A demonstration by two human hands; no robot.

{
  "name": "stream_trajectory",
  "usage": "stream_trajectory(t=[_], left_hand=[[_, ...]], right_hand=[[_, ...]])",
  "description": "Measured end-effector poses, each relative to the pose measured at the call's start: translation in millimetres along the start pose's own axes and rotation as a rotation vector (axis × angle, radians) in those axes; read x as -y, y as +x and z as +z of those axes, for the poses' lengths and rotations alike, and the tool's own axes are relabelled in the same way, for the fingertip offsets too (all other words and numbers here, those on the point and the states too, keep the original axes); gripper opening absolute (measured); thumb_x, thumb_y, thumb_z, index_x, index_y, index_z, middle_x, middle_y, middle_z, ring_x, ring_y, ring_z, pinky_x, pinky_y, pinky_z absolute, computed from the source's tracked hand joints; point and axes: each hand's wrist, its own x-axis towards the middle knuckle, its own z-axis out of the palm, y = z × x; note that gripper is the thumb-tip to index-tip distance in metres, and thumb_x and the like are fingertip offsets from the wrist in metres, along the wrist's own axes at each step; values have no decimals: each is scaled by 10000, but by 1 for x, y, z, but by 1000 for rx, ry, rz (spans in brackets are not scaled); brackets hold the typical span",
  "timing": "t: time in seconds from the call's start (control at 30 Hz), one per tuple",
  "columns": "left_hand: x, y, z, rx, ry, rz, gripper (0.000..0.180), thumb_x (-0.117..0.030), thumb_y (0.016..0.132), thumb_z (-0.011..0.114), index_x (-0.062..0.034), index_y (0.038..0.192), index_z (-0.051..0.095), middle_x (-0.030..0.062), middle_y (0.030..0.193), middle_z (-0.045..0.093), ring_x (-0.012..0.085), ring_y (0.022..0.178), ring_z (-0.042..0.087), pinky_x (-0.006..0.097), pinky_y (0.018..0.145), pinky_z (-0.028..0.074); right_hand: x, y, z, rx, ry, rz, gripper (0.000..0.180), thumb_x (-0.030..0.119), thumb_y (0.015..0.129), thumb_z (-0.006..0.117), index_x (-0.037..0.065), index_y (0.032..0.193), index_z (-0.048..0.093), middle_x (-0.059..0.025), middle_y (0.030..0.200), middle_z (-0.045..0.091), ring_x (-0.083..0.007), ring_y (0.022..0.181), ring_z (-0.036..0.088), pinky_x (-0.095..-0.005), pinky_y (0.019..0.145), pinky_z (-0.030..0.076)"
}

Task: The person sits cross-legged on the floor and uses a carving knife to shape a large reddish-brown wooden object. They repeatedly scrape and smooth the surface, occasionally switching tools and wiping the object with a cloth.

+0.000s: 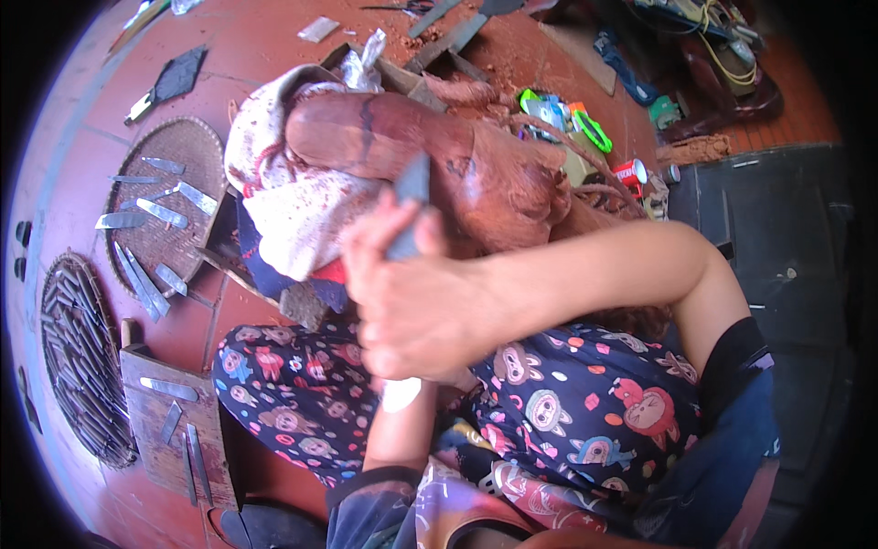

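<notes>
Reddish-brown carved wood block (402, 137) sits propped on the person's lap, resting on a white stained cloth (293, 210) just above the patterned trousers (302, 384); right hand (416, 302), arm crossing in from the right, is wrapped tight round a grey metal blade (412, 188) whose tip presses against the wood; left hand is mostly hidden beneath the right one, only the forearm (398, 439) rising from below, so whether it grips anything I cannot tell; off to the left on the red tiled floor (247, 46), a round woven tray (197, 142) carries several loose blades; a second tray (78, 366) holds a darker pile; a wooden board (146, 403) has a few more.
</notes>
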Motion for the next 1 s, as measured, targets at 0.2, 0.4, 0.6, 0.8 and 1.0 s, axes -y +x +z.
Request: stream_trajectory(t=[0.2, 0.4, 0.6, 0.8, 1.0], left_hand=[[-5, 3, -11, -55, -342, 198, 221, -66, 783, 782, -104, 984, 698, 100, 1026, 694, 245, 945, 662, 356, 898, 510], [24, -9, 1, -12, -334, 129, 254, -107, 777, 808, -120, 1005, 696, 77, 1110, 658, 240, 985, 659, 352, 942, 494], [21, -13, 0, -54, -274, 173, 331, -102, 748, 828, -120, 1049, 692, 103, 1034, 687, 240, 966, 651, 352, 921, 491], [8, -12, 0, -146, -358, 99, 219, -148, 757, 812, -87, 945, 717, 103, 968, 712, 235, 912, 653, 375, 868, 526], [20, -9, 0, -139, -402, 255, 235, -163, 793, 806, -71, 974, 688, 50, 1044, 659, 230, 990, 634, 378, 896, 524]], right_hand=[[-11, 16, 8, -556, 645, -85, 200, 203, 661, 674, 11, 664, 728, -152, 635, 688, -319, 617, 702, -429, 591, 559], [-18, 2, -3, -320, 796, -208, 219, 237, 650, 685, 23, 680, 723, -216, 676, 674, -371, 720, 672, -636, 618, 514], [-4, -8, -2, -65, 160, -157, 204, 51, 556, 772, 4, 753, 754, -293, 885, 689, -413, 841, 682, -554, 747, 568], [17, 4, 74, -802, 1257, -407, 282, 53, 631, 766, 2, 905, 716, -158, 860, 687, -282, 830, 669, -438, 802, 557], [-25, -10, -22, -220, 267, -217, 223, 217, 620, 709, 10, 703, 727, -203, 725, 686, -335, 755, 665, -539, 624, 540]])
